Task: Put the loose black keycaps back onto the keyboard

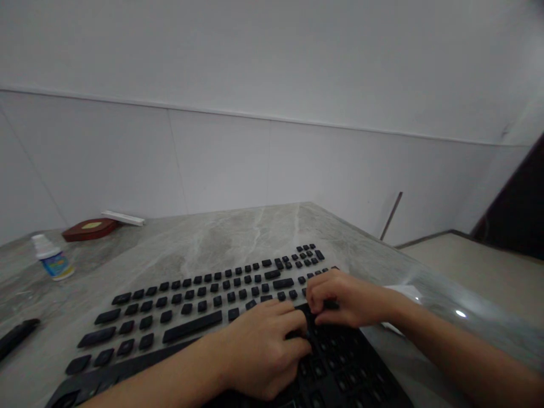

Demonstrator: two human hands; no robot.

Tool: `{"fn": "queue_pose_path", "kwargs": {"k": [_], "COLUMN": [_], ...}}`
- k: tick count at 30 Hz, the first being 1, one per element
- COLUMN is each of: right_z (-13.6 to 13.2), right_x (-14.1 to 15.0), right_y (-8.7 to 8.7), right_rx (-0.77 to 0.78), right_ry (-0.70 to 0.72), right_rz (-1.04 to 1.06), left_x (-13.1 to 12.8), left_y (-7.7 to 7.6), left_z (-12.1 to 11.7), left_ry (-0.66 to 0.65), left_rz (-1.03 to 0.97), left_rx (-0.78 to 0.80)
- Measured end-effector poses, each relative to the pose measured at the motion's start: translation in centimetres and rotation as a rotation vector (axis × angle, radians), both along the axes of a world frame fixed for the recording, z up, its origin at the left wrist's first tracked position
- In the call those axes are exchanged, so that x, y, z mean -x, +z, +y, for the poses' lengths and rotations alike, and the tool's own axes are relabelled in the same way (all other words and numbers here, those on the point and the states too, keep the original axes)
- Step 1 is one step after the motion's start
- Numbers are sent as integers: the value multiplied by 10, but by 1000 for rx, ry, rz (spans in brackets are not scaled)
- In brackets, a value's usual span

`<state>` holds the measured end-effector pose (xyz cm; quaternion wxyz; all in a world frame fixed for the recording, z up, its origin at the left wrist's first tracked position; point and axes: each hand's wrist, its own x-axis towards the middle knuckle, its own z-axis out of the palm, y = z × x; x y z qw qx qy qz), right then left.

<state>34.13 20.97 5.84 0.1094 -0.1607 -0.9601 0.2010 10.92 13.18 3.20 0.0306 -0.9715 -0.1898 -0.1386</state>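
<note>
A black keyboard base (361, 362) lies at the front of the grey marble-patterned table, its key places bare where I can see them. Detached black keycaps (202, 306) are laid out in rows behind it, with the long space bar cap (193, 327) among them. Over the base, my left hand (270, 345) has its fingers curled down, and its fingertips are mostly hidden. My right hand (340, 297) is at the base's far edge beside the keycap rows, thumb and fingers bent together. Anything small in either grip is hidden.
A white spray-topped bottle (55, 260) with a blue label stands at the left. Behind it are a brown wooden plaque (90, 229) and a white strip (123, 217). A black object (17, 337) lies at the left edge. White paper (403, 292) is beyond my right wrist.
</note>
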Motion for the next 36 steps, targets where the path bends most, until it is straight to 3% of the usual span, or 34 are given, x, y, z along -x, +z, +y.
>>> {"fn": "queue_pose_path", "kwargs": {"k": [5,11,36], "right_z": [-4,-7,-7], "right_x": [-2,-4,-5], "right_y": [-7,-10,-5], "right_rx": [75,46,61], "right_ry": [17,53,159], "right_rz": [44,36,80], "left_x": [1,3,4], "left_y": [1,2,1], "left_z": [-1,-2,-2], "left_ry": [0,-3,-29], "left_rz": [-6,-27,-68], "left_rx": [-21,9,64]}}
